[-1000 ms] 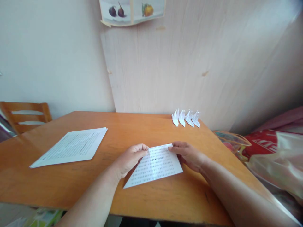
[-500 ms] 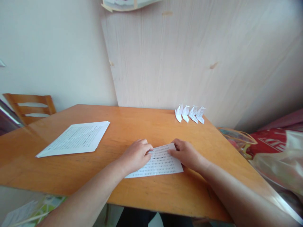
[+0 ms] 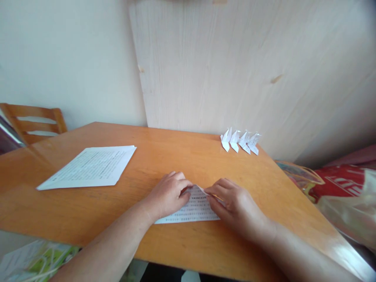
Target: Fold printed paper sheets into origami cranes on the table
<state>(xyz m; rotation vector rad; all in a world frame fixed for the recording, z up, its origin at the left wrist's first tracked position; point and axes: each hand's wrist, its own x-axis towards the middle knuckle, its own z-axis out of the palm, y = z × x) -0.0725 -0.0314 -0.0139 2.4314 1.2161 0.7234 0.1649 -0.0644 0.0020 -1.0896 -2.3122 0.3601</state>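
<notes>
Pinching the paper [image 3: 199, 208], left hand [image 3: 168, 194] and right hand [image 3: 236, 202] now bend its far edge between their fingers (previously flatter). Folding looks unfinished.

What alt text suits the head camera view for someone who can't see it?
A person's left hand and right hand hold a printed paper sheet at a wooden table. A pile of printed pages lies to the left, and four folded-paper figures stand near the far right corner.
</notes>
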